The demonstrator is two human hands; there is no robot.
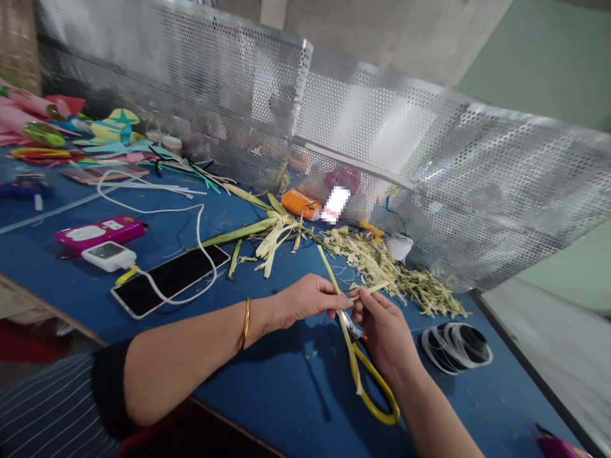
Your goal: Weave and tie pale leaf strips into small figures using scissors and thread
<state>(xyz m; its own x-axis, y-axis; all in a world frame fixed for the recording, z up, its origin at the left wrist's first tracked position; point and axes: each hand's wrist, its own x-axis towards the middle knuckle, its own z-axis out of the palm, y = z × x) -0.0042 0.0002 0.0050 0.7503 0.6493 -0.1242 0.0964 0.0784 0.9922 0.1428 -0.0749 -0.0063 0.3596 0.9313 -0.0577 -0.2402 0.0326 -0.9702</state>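
Observation:
My left hand [312, 298] is closed in a pinch on a long, narrow pale yellow-green husk strip [351, 356], which slants down across the scissors. Close by, the fingertips of my right hand [384, 324] pinch the end of a short pale husk strip [377, 289]. The fingertips of both hands nearly meet. Below them are yellow-handled scissors [382, 413], their blades partly hidden by the hands. I cannot tell whether the scissors lie on the table or rest against my right hand.
Beyond my hands lie split husks [272, 238] and a heap of scraps [377, 261]. A black phone [172, 280], magenta power bank [102, 232] and white cable are left. A spool [456, 346] stands right. Perforated metal panels [353, 114] close off the table's back.

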